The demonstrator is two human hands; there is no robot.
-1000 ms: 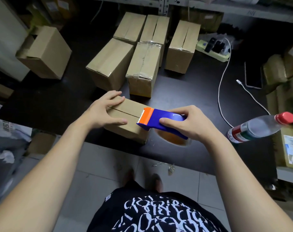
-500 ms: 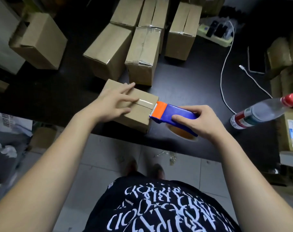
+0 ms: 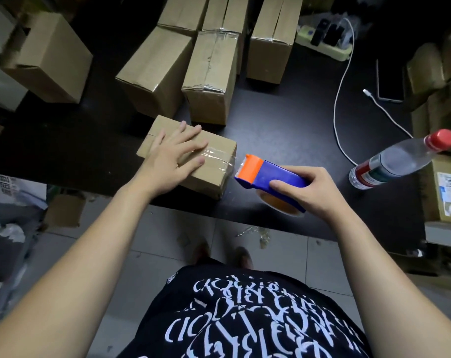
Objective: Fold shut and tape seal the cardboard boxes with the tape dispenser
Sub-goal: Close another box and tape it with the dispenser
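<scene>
1. The black table (image 3: 283, 120) runs across in front of the person, who stands at its near edge.
2. The back boxes (image 3: 209, 73) sit shut in a tight cluster at the far side; some show shiny tape along their seams.
3. The box (image 3: 209, 183) being sealed lies at the near edge, flaps closed, just in front of that cluster.
4. A clear bottle (image 3: 400, 161) with a red cap is off to the right, well apart from the box.
5. The left hand (image 3: 174, 155) lies flat on the box top, fingers spread, pressing over the seam.
6. The right hand (image 3: 312, 192) curls round the dispenser (image 3: 273, 175), thumb on its blue body, holding it just right of the box with the orange head towards it.
7. The tape (image 3: 218, 153) runs clear from under the left hand, across the top and over the right edge to the orange head.
8. A white cable (image 3: 338, 99) snakes over the table behind the dispenser.
</scene>
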